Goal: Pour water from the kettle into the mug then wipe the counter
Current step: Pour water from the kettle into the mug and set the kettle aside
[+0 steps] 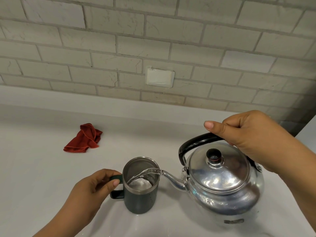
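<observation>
Rounded shiny metal kettle (222, 182), black-handled, tips left over the white counter (42, 168), water streaming from its spout into the upright dark green steel-rimmed mug (140, 199) near the front edge. Crumpled red cloth (83, 139) lies well back, left.

Smooth, glossy white counter (42, 177), running back to a low white upstand (85, 101) at the foot of a pale brick-tiled wall (102, 48). Far left, lying loose on it: crumpled red cloth (83, 139), well apart from the rest. Near the front, standing upright on it: dark green cylindrical mug (140, 200) with steel rim, handle to the left. Just right of that: rounded shiny metal kettle (222, 185), tilted toward the mug; unclear whether touching the surface, faint reflection beneath.
</observation>
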### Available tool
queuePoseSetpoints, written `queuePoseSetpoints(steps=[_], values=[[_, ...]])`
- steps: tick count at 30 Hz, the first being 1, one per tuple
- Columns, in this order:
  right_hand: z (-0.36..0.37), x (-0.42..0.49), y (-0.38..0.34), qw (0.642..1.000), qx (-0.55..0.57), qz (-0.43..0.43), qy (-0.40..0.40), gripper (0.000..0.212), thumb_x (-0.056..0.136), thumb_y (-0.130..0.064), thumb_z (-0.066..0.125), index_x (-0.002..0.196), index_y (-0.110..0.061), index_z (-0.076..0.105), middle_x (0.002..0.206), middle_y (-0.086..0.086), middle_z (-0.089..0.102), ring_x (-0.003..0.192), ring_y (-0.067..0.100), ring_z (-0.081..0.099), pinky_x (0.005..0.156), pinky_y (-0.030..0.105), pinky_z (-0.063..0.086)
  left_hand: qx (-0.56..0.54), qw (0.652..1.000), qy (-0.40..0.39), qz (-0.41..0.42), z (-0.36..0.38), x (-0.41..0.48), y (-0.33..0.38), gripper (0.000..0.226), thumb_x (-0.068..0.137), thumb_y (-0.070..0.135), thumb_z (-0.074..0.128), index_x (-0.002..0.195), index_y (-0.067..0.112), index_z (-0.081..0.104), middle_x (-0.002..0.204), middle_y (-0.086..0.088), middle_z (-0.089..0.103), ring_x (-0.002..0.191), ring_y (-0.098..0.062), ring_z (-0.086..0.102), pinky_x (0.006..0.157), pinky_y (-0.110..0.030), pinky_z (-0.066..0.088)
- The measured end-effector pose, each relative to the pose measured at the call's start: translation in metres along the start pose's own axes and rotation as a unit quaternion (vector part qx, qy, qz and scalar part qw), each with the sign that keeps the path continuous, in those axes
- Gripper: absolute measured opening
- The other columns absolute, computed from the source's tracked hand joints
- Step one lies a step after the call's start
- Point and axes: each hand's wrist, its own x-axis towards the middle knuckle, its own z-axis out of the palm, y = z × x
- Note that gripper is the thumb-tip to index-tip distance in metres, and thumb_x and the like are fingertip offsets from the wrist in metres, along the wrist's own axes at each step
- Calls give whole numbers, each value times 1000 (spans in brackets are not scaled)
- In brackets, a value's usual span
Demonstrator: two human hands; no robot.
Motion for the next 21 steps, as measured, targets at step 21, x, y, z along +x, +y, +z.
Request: queuePoseSetpoints(steps=[21], values=[[-2, 3, 1, 1000, -20, -3, -6, 65, 62, -70, 62, 41, -15, 35, 40, -4, 22, 35, 10, 23, 38, 13, 30, 5, 1000, -4, 2, 0, 1, -1, 17, 86, 14, 66, 86, 30, 73, 87, 24, 73, 80, 9, 64, 63, 2, 41]])
